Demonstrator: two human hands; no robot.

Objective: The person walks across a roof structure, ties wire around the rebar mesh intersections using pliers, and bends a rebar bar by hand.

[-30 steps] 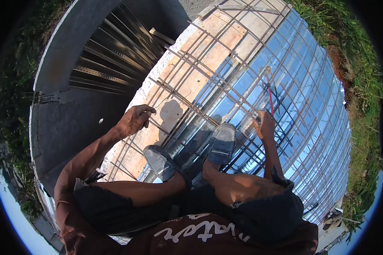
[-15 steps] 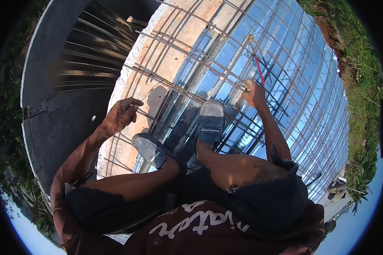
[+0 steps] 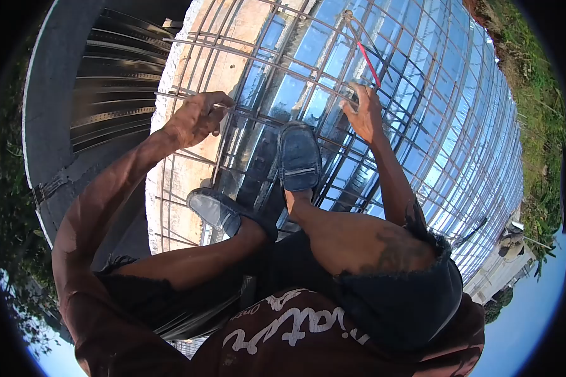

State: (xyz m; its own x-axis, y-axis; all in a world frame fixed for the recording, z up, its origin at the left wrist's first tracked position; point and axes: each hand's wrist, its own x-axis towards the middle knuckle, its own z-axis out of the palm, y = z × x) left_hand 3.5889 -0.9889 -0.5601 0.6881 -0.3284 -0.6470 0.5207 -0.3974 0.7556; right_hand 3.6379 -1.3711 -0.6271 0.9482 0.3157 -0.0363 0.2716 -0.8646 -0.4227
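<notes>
The steel bar mesh (image 3: 283, 66) spreads across a ribbed metal deck (image 3: 308, 43), some bar ends poking out past the pale board strip (image 3: 181, 220) along the deck's left edge. By that edge the left hand (image 3: 201, 119) is over the bars, fingers curled; whether they pinch one, I can't tell. Farther right, the right hand (image 3: 366, 114) reaches over the mesh, thumb apart from the fingers, just below a red-handled tool (image 3: 369, 65). Two dark shoes (image 3: 300, 157) rest among the bars. Good handling, I'd judge, means steady feet and fingers clear of raw bar ends. White script on the shirt (image 3: 283, 361) sits upside down, seemingly "ator", the rest lost in folds.
</notes>
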